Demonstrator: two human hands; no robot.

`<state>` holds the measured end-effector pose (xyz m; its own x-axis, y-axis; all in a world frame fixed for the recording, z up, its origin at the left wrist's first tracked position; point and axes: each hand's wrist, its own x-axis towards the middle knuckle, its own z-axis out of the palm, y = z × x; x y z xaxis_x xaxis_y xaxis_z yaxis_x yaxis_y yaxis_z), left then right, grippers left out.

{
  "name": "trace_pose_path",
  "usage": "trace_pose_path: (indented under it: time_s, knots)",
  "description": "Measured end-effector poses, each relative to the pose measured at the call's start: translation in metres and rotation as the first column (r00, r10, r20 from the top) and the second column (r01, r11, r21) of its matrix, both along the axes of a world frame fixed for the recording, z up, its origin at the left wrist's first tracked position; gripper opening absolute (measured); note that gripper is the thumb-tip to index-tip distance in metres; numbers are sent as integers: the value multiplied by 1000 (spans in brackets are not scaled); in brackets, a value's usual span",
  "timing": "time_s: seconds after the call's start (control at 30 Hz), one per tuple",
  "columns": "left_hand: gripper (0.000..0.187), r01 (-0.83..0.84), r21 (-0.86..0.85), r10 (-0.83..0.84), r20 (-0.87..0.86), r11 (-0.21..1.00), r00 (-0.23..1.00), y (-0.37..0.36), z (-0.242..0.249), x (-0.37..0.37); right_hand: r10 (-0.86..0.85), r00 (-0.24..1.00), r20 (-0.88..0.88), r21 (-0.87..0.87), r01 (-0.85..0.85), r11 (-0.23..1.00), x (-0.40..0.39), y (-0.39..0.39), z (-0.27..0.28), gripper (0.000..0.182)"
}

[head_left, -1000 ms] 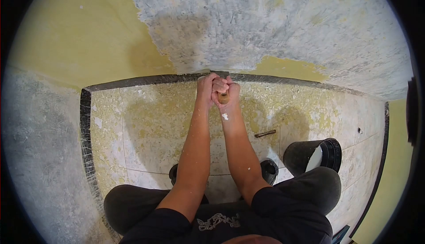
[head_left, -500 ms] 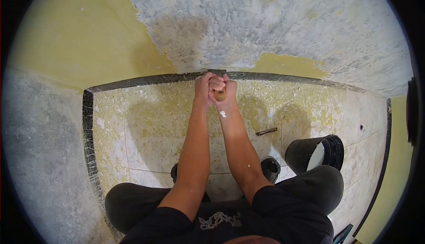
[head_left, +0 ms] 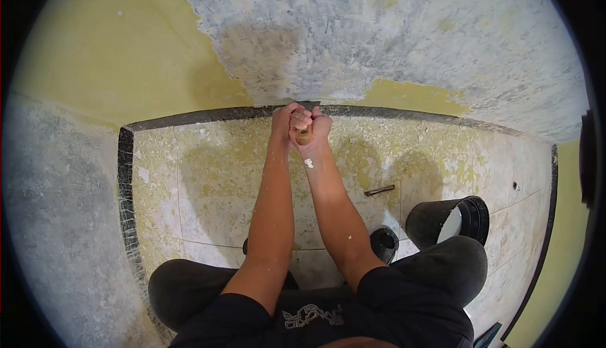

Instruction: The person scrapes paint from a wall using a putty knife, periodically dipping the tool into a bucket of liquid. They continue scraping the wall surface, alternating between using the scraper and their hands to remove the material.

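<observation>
Both my hands are closed together around a scraper with a wooden handle (head_left: 304, 136), whose butt end points back at me. Its dark flat blade shows just past my knuckles, at the foot of the wall (head_left: 353, 39) by the dark skirting. My left hand (head_left: 287, 121) wraps the grip from the left, fingers folded over it. On the other side my right hand (head_left: 320, 128) is closed on the same handle, with a white flake stuck near its wrist. Much of the handle is hidden by my fingers. Yellow paint remains on part of the wall; elsewhere grey-white surface is bare.
Paint flakes (head_left: 221, 152) litter the tiled floor. A black bucket (head_left: 435, 218) with something whitish inside stands beside my right knee. A small narrow object (head_left: 379, 190) lies on the floor in front of it. Dark skirting (head_left: 189, 119) runs along the walls.
My hands and the scraper handle have shifted slightly to the left. The blade stays low against the wall, and both hands keep their grip.
</observation>
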<state>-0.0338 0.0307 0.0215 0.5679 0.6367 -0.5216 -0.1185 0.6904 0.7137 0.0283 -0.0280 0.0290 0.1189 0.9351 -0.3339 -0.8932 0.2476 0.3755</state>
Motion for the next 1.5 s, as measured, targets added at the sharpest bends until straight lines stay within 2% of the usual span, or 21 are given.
trace_pose_path:
  time_s: [0.07, 0.13, 0.23, 0.3, 0.37, 0.5, 0.57, 0.63, 0.7, 0.77, 0.8, 0.87, 0.9, 0.97, 1.03, 1.1, 1.2, 1.33, 1.4, 1.5]
  knots:
    - [20, -129, 19, 129, -2, 991, 992, -11, 8, 1, 3, 1000, -24, -8, -4, 1000, 0, -8, 3, 49]
    - [21, -107, 26, 107, 9, 994, 994, -8, 2, 0, 8, 999, -52, -4, -8, 1000, 0, -4, 7, 49]
    - [20, -56, 31, 57, -17, 998, 998, 2, 1, -5, -41, 999, 9, 17, 41, 999, -6, -2, 7, 48]
    - [20, -25, 37, 27, -41, 999, 999, -1, -1, -2, -15, 1000, -12, 36, 16, 999, 0, 3, -10, 50]
    - [19, -117, 2, 117, 10, 993, 993, -6, -8, -2, 11, 999, -44, 70, -8, 997, -1, 3, -20, 53]
    - [17, -131, -36, 131, 23, 991, 991, -8, -5, -1, 13, 996, -84, 69, -7, 998, -2, -9, -11, 52]
    - [15, -83, 86, 88, -50, 993, 995, 4, -25, -1, 0, 992, -129, 61, 8, 998, -1, -4, -8, 52]
    - [16, -65, 34, 67, -52, 997, 996, 4, -14, -3, -16, 1000, -23, 146, 20, 989, -5, -4, -17, 52]
    - [17, -41, -9, 40, -44, 999, 998, -3, -2, 0, -3, 998, -66, 116, 10, 993, -3, -5, -16, 51]
    - [18, -139, -3, 139, 9, 990, 990, -13, 4, 2, 13, 994, -111, 95, -3, 995, -1, -9, -11, 51]
    - [18, -141, 3, 141, 10, 990, 990, -13, 6, 4, 4, 995, -101, 146, 11, 989, 1, -12, -10, 50]
    - [15, -64, 70, 66, -38, 996, 997, -15, 9, 2, -9, 995, -100, 199, 29, 980, -1, -21, -9, 50]
    - [15, -62, 79, 65, -35, 995, 997, -14, 7, 3, 0, 995, -98, 229, 23, 973, -1, -24, -8, 50]
    - [14, -53, 212, 76, -100, 976, 992, -8, 5, 7, 14, 997, -79, 272, 9, 962, 5, -16, -2, 50]
    - [14, -29, 167, 45, -93, 986, 995, -7, 5, 4, -25, 992, -121, 165, 45, 985, 2, -15, -3, 50]
    - [18, -84, 88, 85, -14, 993, 996, -9, 6, 4, -11, 996, -84, 166, 25, 986, 2, -15, -5, 50]
    - [18, -172, 98, 166, 75, 980, 983, -22, 12, 5, -10, 995, -99, 178, 28, 984, 1, -15, -3, 50]
    - [17, -163, 122, 165, -9, 979, 986, -15, 18, 10, -45, 995, -93, 179, 62, 982, 1, -16, 4, 51]
    - [16, -56, 94, 59, -25, 994, 998, -8, 10, 4, -61, 994, -90, 145, 74, 987, -3, -16, 7, 51]
    - [17, 7, 93, -1, -60, 996, 998, 1, 2, 0, -75, 996, -55, 63, 78, 995, -3, -12, 10, 50]
